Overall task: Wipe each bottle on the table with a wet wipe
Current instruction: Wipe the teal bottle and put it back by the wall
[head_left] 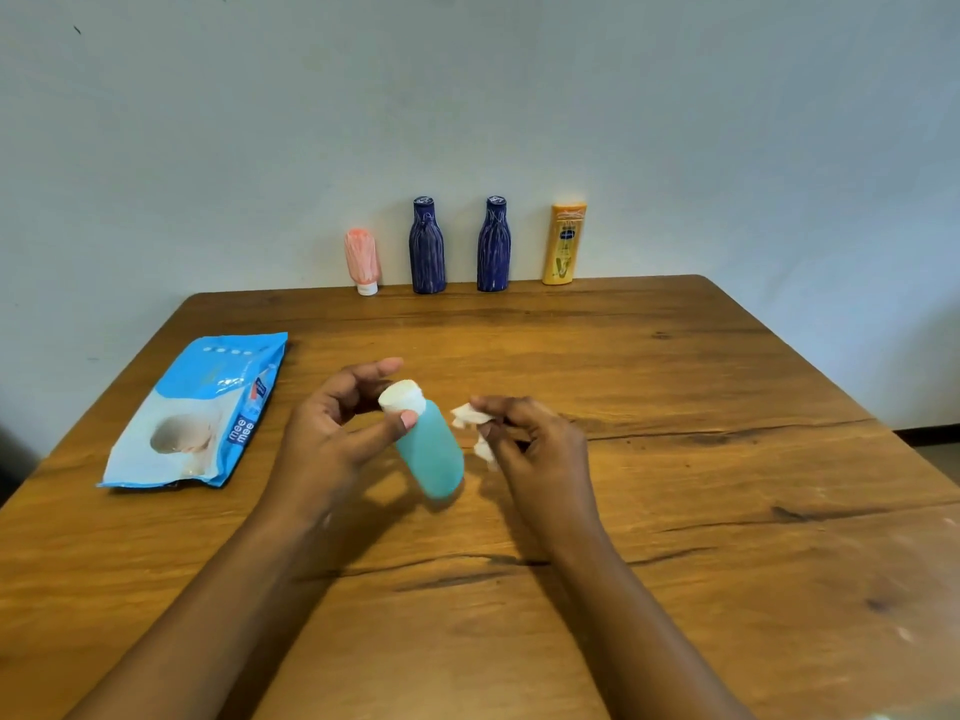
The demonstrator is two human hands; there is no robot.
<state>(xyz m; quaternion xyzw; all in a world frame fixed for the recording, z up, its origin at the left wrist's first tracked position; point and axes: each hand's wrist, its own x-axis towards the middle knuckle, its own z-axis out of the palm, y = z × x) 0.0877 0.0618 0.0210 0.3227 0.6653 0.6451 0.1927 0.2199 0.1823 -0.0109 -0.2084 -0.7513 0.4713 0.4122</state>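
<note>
My left hand [332, 439] holds a teal bottle [434, 454] with a white cap near its top, thumb and fingers around the cap end; the bottle tilts above the table. Just to its right, my right hand [535, 444] pinches a crumpled white wet wipe [470, 415], a small gap away from the bottle. Along the far edge by the wall stand a pink tube [362, 261] on its white cap, two dark blue bottles [427, 246] [493, 245] and a yellow lotion bottle [563, 244].
A blue and white wet wipe pack [202, 413] lies flat at the left of the wooden table [701, 485]. The table's far edge meets a pale wall; its right edge runs diagonally toward the near right.
</note>
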